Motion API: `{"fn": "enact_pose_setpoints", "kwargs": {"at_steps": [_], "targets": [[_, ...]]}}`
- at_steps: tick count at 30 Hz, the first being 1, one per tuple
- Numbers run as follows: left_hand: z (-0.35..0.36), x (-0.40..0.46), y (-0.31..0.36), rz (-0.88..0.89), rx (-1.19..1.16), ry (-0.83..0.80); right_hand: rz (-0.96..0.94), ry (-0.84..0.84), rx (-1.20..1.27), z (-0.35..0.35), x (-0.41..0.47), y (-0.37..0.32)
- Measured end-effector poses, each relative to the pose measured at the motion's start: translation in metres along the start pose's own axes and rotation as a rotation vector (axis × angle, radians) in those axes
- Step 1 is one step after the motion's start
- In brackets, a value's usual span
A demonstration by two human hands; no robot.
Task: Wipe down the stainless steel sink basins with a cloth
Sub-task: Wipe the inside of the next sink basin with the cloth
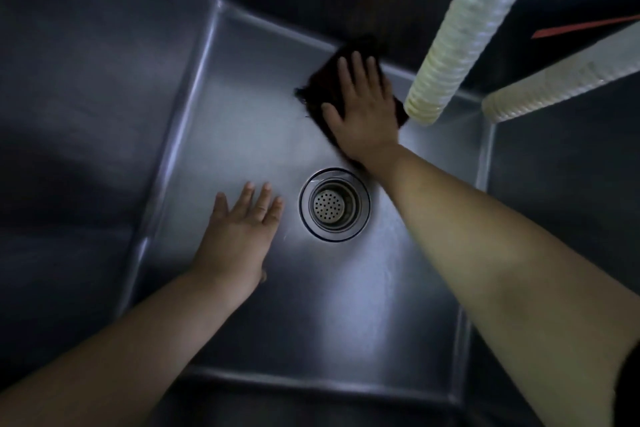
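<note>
I look straight down into a deep stainless steel sink basin [221,135]. A dark cloth [323,81] lies flat on the basin floor near the far right corner. My right hand [363,107] presses on it with straight, spread fingers. My left hand [242,229] rests flat on the bare floor, fingers straight, just left of the round drain strainer [334,204]. Part of the cloth is hidden under my right palm.
A ribbed whitish hose [460,31] hangs down into the basin at the upper right, its end close to my right hand. Its reflection shows on the right wall [554,87]. Steep steel walls enclose the floor on all sides.
</note>
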State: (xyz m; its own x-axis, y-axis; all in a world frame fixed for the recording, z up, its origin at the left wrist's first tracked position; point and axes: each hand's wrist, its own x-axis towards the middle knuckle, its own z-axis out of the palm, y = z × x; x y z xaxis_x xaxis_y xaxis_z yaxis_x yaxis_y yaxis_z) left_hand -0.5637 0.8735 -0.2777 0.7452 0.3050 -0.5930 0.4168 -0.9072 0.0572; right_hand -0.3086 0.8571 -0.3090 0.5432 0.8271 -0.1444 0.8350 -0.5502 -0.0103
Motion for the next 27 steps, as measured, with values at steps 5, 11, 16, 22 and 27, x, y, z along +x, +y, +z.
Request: {"fn": "enact_pose_setpoints", "kwargs": {"at_steps": [5, 11, 16, 22, 27], "targets": [[0.002, 0.0, 0.002, -0.013, -0.012, 0.006, 0.139, 0.028, 0.058, 0.004, -0.035, 0.076], [-0.001, 0.0, 0.003, -0.016, -0.002, -0.005, 0.315, -0.029, 0.025, 0.009, -0.075, 0.084], [-0.006, -0.005, 0.003, -0.012, -0.012, -0.006, 0.244, -0.069, 0.055, 0.018, -0.168, 0.046], [-0.01, -0.002, 0.007, -0.021, 0.009, -0.033, 0.07, -0.19, 0.004, 0.032, -0.276, 0.016], [-0.008, 0.0, 0.009, -0.024, 0.019, -0.02, 0.189, -0.172, 0.053, 0.03, -0.259, 0.007]]}}
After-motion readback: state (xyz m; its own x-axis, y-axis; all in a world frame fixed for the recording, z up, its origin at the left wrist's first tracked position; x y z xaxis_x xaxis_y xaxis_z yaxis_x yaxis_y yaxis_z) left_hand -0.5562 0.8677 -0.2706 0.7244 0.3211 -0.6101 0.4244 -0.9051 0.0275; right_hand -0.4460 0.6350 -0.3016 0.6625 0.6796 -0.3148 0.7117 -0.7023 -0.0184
